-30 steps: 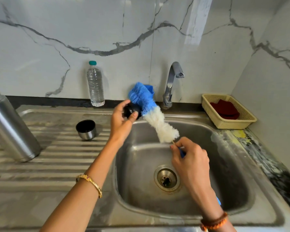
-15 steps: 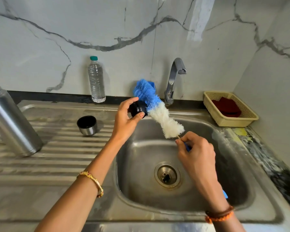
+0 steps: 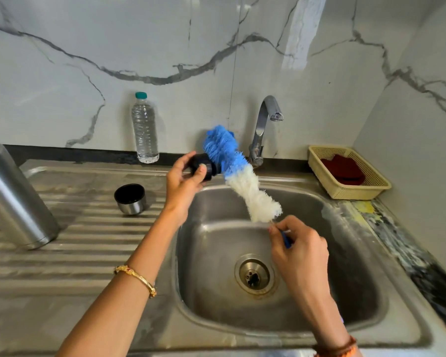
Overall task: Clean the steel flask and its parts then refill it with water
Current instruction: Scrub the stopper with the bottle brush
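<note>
Item: black stopper (image 3: 203,167), a part of the steel flask, held above the back-left rim of the sink (image 3: 386,338). We hold it in our left hand (image 3: 184,180), thumb across its front and fingers curled behind, so that grip is narrow and full.

Item: bottle brush (image 3: 238,173), blue bristles at the tip, white below, lying slantwise over the sink. Its blue part touches the stopper's side. Our right hand (image 3: 298,249) pinches the thin blue handle just under the white bristles, thumb and fingertips drawn tight together (a fine pinch, not a fist).

Step in hand, as we judge it: scrubbing the stopper. To do it well we turn the stopper in the left grip so each face meets the bristles, work the brush in short strokes, and keep both over the sink so drips fall inside. The pinch sits close to the bristles, which should steady the long head.

Item: steel flask (image 3: 13,199), far left of the sink on the ribbed drainboard, tilted in view.

Item: steel cup (image 3: 130,198), left of the sink, open side up.

Item: tap (image 3: 264,130), behind the sink, no water showing.
</note>
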The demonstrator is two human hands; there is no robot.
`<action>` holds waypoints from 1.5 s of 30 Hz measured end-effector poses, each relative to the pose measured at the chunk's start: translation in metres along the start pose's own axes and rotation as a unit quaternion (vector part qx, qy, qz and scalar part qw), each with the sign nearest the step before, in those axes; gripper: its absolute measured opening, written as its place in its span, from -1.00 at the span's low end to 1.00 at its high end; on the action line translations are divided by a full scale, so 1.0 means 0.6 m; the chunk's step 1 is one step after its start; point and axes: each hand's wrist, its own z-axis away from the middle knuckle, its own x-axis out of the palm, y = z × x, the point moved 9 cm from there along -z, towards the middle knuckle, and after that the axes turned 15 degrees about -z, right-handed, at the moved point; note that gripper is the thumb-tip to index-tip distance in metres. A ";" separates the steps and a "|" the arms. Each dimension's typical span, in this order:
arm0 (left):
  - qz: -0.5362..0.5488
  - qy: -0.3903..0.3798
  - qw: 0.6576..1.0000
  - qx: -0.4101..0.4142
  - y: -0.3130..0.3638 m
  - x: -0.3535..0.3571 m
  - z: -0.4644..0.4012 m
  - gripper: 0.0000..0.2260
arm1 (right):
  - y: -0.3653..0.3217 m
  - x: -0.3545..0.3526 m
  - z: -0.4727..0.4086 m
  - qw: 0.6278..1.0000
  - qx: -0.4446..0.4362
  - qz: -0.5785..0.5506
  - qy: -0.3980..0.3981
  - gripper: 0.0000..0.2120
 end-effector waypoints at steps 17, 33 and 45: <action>0.242 -0.020 0.968 -0.059 0.015 0.016 -0.011 -0.87 | 0.071 0.047 0.025 0.926 0.239 -0.288 -0.045 -0.71; 0.175 0.048 0.983 -0.022 -0.005 0.015 -0.023 -0.65 | 0.056 0.087 0.080 0.815 0.383 -0.417 -0.118 -0.70; -0.216 0.058 0.940 0.256 0.048 0.014 0.001 -0.56 | 0.068 0.075 0.086 0.803 0.408 -0.411 -0.141 -0.72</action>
